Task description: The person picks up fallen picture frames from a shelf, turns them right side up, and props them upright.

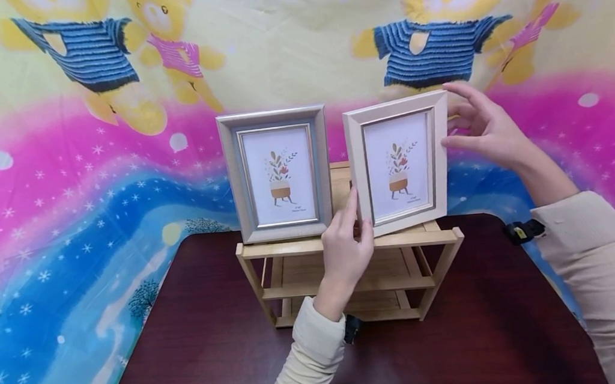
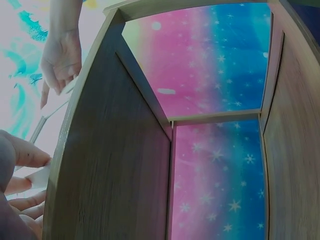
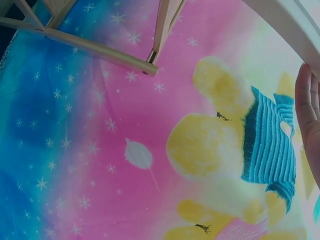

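A white picture frame [image 1: 398,163] with a plant print stands tilted on top of a small wooden shelf [image 1: 344,244]. My left hand [image 1: 357,221] pinches its lower left corner between thumb and fingers. My right hand [image 1: 450,117] holds its upper right corner, fingers over the top and thumb on the right edge. A grey frame [image 1: 276,173] with the same print stands upright to the left, untouched. In the left wrist view my left fingers [image 2: 25,155] show beside the shelf's side panel [image 2: 115,165]. The right wrist view shows the edge of my right fingers [image 3: 307,105] under the white frame's edge [image 3: 285,20].
The shelf stands at the back of a dark red-brown table [image 1: 200,345]. Behind hangs a bright cloth backdrop [image 1: 69,192] with bears and stars. Both of the shelf's lower tiers are open slats.
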Demonstrator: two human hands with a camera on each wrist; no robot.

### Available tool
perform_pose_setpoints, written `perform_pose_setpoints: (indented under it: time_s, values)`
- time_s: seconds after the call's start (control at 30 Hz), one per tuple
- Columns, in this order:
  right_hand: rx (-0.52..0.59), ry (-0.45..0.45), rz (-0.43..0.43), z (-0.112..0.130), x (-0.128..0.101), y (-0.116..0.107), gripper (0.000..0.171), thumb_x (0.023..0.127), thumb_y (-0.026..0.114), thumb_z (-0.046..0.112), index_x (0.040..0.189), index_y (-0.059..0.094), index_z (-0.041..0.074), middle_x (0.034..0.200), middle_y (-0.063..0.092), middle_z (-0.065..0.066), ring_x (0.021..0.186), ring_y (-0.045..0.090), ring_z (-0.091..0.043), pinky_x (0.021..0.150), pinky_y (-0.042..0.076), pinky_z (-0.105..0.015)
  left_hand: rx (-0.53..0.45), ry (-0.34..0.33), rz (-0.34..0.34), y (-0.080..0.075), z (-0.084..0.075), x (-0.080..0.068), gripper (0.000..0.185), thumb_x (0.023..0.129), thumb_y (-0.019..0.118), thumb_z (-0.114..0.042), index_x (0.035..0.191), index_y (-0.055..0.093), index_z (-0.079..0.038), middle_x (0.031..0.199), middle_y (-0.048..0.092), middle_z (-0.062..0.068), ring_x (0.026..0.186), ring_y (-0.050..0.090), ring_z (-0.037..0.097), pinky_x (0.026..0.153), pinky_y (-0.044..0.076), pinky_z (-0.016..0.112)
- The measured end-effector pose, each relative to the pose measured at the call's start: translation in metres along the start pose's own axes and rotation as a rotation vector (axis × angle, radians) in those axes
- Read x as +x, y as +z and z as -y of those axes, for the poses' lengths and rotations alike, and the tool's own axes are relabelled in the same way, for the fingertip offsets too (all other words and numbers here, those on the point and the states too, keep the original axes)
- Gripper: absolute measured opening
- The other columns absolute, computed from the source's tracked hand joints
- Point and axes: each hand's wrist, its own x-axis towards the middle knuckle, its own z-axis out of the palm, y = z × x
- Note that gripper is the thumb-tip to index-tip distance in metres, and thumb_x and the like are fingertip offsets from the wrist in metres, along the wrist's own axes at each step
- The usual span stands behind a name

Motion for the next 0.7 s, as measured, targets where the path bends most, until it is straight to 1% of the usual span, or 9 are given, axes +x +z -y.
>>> perform_pose_setpoints:
  time_s: [0.13, 0.33, 0.43, 0.6, 0.7]
  values:
    - [0.064, -0.02, -0.016, 0.0, -0.004, 0.001, 0.075, 0.076, 0.053, -0.023, 0.14, 0.034, 0.012, 0.108, 0.06, -0.007, 0.088, 0.062, -0.015, 0.07, 0.051, -0.02, 0.051, -0.001, -0.009, 0.0, -0.001, -0.001, 0.047, 0.079, 0.062, 0.0, 0.124, 0.051, 0.006, 0.074, 0.06, 0.01, 0.059, 0.054, 0.015, 0.05, 0.046, 0.02]
    - [0.093, -0.033, -0.041, 0.002, -0.011, 0.002, 0.076, 0.075, 0.053, -0.025, 0.14, 0.034, 0.01, 0.106, 0.061, -0.007, 0.089, 0.063, -0.015, 0.07, 0.051, -0.021, 0.127, 0.002, 0.002, 0.001, -0.001, -0.001, 0.043, 0.082, 0.061, 0.0, 0.124, 0.051, 0.007, 0.078, 0.062, 0.011, 0.061, 0.058, 0.017, 0.053, 0.05, 0.024]
    - [0.105, -0.041, -0.044, 0.004, -0.015, 0.003, 0.076, 0.074, 0.053, -0.025, 0.139, 0.035, 0.01, 0.105, 0.062, -0.007, 0.088, 0.063, -0.015, 0.07, 0.052, -0.021, 0.16, -0.002, 0.013, 0.002, -0.001, 0.0, 0.044, 0.082, 0.061, 0.0, 0.124, 0.05, 0.007, 0.079, 0.062, 0.012, 0.06, 0.058, 0.018, 0.053, 0.051, 0.025]
    - [0.127, -0.041, -0.046, 0.005, -0.02, 0.004, 0.078, 0.073, 0.052, -0.026, 0.14, 0.034, 0.011, 0.103, 0.062, -0.007, 0.088, 0.063, -0.015, 0.07, 0.052, -0.021, 0.168, -0.022, 0.025, 0.0, -0.001, 0.001, 0.045, 0.082, 0.06, 0.001, 0.125, 0.049, 0.007, 0.081, 0.061, 0.013, 0.063, 0.059, 0.02, 0.054, 0.051, 0.027]
    - [0.12, -0.039, -0.053, 0.005, -0.021, 0.005, 0.078, 0.074, 0.052, -0.026, 0.14, 0.033, 0.011, 0.102, 0.063, -0.007, 0.088, 0.063, -0.015, 0.071, 0.051, -0.02, 0.167, -0.038, 0.042, -0.001, -0.002, 0.002, 0.045, 0.082, 0.06, 0.001, 0.126, 0.048, 0.007, 0.083, 0.062, 0.014, 0.065, 0.06, 0.021, 0.055, 0.051, 0.028]
